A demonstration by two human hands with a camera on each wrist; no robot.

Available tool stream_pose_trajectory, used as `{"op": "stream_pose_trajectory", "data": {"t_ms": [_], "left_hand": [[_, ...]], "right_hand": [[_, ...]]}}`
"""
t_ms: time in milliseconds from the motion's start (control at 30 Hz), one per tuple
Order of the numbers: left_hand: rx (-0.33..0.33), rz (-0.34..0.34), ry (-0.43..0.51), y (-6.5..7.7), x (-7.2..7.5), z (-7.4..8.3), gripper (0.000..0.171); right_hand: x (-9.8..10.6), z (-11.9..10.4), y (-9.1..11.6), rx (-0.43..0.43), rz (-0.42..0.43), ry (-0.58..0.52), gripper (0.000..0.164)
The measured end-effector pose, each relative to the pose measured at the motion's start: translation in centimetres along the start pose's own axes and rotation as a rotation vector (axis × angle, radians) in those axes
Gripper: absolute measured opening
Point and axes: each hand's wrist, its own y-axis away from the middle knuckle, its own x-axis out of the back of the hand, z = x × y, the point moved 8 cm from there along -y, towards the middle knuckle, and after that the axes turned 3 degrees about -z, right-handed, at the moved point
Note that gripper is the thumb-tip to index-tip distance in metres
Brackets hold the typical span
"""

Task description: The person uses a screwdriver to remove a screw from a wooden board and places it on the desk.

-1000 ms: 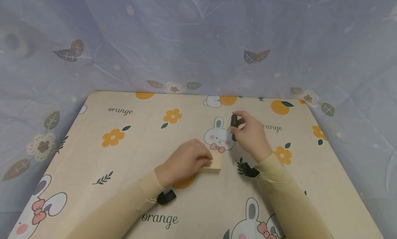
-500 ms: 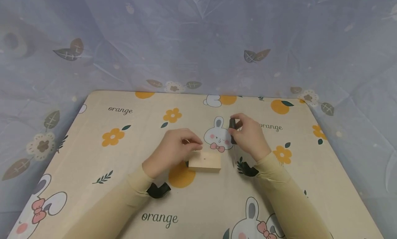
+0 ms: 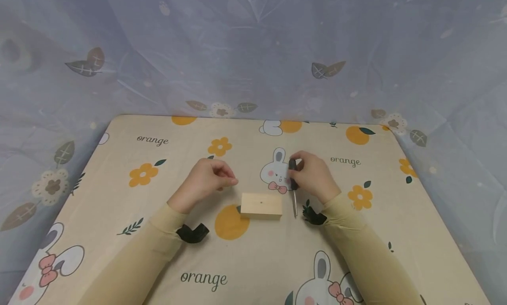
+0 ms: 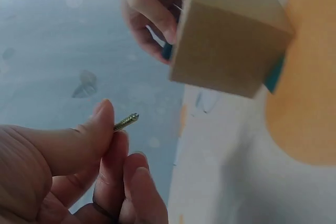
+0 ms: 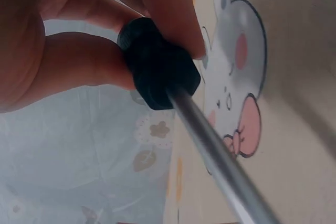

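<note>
A pale wooden block with a small dark hole in its top lies on the table between the two hands. Left of it, my left hand pinches a brass-coloured screw between thumb and forefinger; the threaded end sticks out past the fingertips in the left wrist view. On the block's right, my right hand grips the dark handle of a screwdriver with thumb and fingers. Its metal shaft points down toward the tablecloth, apart from the block.
A cream tablecloth printed with rabbits, oranges and flowers covers the table. Behind and beside it hangs a pale blue-grey patterned curtain. Black straps sit at both wrists.
My left hand has lifted off the block and moved left and away from it, uncovering the hole. The right hand with the screwdriver has shifted slightly left and nearer. The block stays put.
</note>
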Motion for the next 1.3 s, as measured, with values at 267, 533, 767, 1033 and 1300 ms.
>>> {"op": "stream_pose_trajectory", "data": {"t_ms": [267,533,767,1033,1300], "left_hand": [[0.108,0.026,-0.063,-1.0,-0.2,-2.5,0.017],[0.121,0.06,-0.2,-1.6,-1.0,-3.6,0.016],[0.124,0.096,-0.29,-1.7,-1.4,-3.8,0.019],[0.159,0.112,-0.302,-1.5,-1.9,-3.8,0.018],[0.181,0.122,-0.317,-1.6,-2.0,-3.8,0.017]], "right_hand": [[-1.2,0.3,-0.2,-0.024,-0.046,0.006,0.043],[-2.1,0.5,-0.5,-0.009,-0.065,0.032,0.045],[-2.8,0.7,-0.7,-0.025,-0.076,0.059,0.049],[-3.0,0.6,-0.6,-0.064,-0.084,0.092,0.049],[-3.1,0.4,-0.6,-0.051,-0.086,0.123,0.048]]}}
